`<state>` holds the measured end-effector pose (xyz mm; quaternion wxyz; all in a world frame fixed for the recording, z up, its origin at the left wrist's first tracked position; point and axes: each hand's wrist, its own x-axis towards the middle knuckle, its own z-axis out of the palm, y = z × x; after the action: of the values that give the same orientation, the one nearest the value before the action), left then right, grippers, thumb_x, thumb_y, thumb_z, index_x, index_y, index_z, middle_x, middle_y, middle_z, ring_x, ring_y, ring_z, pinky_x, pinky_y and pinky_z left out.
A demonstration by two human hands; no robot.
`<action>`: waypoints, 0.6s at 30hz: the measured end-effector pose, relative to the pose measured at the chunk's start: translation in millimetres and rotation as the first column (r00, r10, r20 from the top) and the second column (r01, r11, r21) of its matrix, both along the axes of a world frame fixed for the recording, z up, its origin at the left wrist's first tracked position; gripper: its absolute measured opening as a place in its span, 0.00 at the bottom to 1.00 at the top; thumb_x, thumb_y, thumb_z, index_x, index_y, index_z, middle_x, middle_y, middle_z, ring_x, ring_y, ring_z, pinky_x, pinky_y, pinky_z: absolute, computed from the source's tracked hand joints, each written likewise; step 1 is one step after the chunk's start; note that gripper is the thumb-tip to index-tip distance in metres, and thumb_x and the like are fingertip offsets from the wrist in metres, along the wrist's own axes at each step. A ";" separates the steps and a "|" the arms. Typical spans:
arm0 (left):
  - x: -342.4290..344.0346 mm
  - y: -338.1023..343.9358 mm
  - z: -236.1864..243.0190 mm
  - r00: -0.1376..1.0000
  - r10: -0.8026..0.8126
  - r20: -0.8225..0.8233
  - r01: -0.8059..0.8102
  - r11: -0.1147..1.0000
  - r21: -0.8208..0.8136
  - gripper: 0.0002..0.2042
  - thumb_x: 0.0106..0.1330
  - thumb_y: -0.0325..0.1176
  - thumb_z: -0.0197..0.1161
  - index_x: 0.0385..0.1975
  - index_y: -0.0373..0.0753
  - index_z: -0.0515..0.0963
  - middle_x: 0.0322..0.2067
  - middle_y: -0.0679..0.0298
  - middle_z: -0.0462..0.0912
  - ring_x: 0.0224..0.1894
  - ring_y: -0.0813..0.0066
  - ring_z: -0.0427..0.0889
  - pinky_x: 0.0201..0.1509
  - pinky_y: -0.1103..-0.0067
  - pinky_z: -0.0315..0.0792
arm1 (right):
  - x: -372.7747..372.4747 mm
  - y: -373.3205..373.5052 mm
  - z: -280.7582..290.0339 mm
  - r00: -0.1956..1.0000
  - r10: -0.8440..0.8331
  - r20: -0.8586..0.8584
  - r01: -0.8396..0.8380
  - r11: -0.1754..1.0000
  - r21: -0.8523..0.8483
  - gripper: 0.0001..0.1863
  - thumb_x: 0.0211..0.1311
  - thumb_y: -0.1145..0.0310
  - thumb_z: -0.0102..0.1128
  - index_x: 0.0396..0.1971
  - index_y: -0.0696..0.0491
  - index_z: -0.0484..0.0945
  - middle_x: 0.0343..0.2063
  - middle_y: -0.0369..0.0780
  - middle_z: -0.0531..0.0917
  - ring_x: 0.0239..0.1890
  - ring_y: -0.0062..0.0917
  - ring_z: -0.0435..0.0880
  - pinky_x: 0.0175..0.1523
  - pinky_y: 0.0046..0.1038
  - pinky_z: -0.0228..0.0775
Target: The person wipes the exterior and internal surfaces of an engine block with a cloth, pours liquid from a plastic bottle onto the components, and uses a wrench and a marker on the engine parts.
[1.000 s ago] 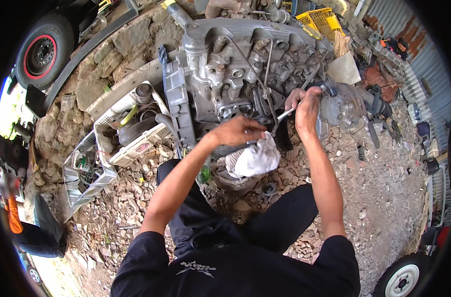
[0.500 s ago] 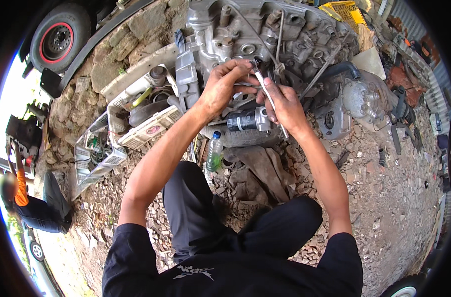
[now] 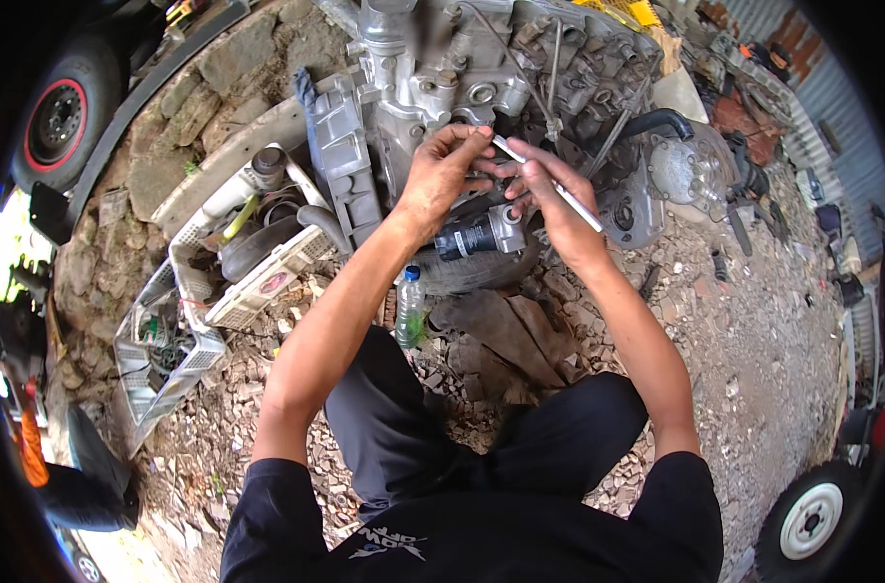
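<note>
In front of a grey metal engine [image 3: 520, 58], both of my hands are raised and close together. My right hand [image 3: 561, 202] holds a slim white stick [image 3: 580, 207] aslant, its lower end jutting out past the palm. The stick's upper end meets the pinched thumb and forefinger of my left hand [image 3: 440, 180], which cover its tip. My left hand's other fingers are loosely bent. Just under my hands sits a black canister-shaped oil filter [image 3: 467, 239] on a silvery metal housing.
A clear bottle [image 3: 409, 309] with something green inside stands near my left knee. White plastic crates [image 3: 267, 277] of parts lie at left. A brown cloth [image 3: 505, 335] rests on the rubble. A round metal housing [image 3: 690, 173] lies right, and a person in orange [image 3: 32, 452] is far left.
The stick has tilted to lie flatter, its lower end swinging right and up. Its dark, bristle-like tip, visible before, is now hidden at my left fingertips. The view has shifted slightly.
</note>
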<state>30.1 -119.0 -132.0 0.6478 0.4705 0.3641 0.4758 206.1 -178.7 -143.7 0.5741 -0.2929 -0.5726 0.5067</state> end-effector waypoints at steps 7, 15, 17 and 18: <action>-13.7 4.1 -34.9 0.988 0.149 -0.033 -0.147 0.987 0.072 0.21 0.69 0.47 0.64 0.48 0.34 0.78 0.36 0.64 0.83 0.35 0.80 0.81 0.35 0.82 0.76 | -35.8 24.3 12.0 0.691 -0.615 0.380 0.506 0.787 0.353 0.12 0.66 0.71 0.59 0.46 0.61 0.78 0.37 0.47 0.88 0.38 0.25 0.89 0.41 0.26 0.78; -1.7 9.6 -48.9 0.913 0.388 0.123 -0.400 0.800 0.448 0.10 0.68 0.34 0.66 0.39 0.32 0.80 0.26 0.69 0.81 0.28 0.86 0.74 0.35 0.84 0.71 | -49.8 46.2 10.3 0.344 -0.858 0.382 0.463 0.509 0.726 0.12 0.61 0.74 0.63 0.45 0.59 0.83 0.38 0.49 0.86 0.40 0.40 0.87 0.44 0.34 0.79; 2.8 4.5 -48.3 0.913 0.387 0.130 -0.400 0.783 0.476 0.10 0.68 0.34 0.66 0.39 0.32 0.80 0.26 0.69 0.81 0.29 0.86 0.74 0.36 0.84 0.71 | -48.7 50.1 7.4 0.289 -0.882 0.371 0.363 0.460 0.810 0.12 0.61 0.74 0.63 0.44 0.59 0.83 0.39 0.48 0.86 0.40 0.41 0.86 0.45 0.34 0.79; 1.8 5.5 -49.6 0.912 0.394 0.110 -0.395 0.778 0.488 0.11 0.70 0.35 0.64 0.39 0.33 0.79 0.28 0.69 0.80 0.31 0.86 0.75 0.35 0.86 0.70 | -53.2 49.8 11.4 0.342 -0.864 0.370 0.409 0.491 0.769 0.12 0.61 0.74 0.62 0.44 0.59 0.83 0.39 0.48 0.85 0.41 0.41 0.86 0.46 0.34 0.79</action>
<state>31.9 -113.5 -181.7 0.3899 0.5347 0.3180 0.6789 152.9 -128.9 -132.3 0.5077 -0.4983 -0.6907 -0.1300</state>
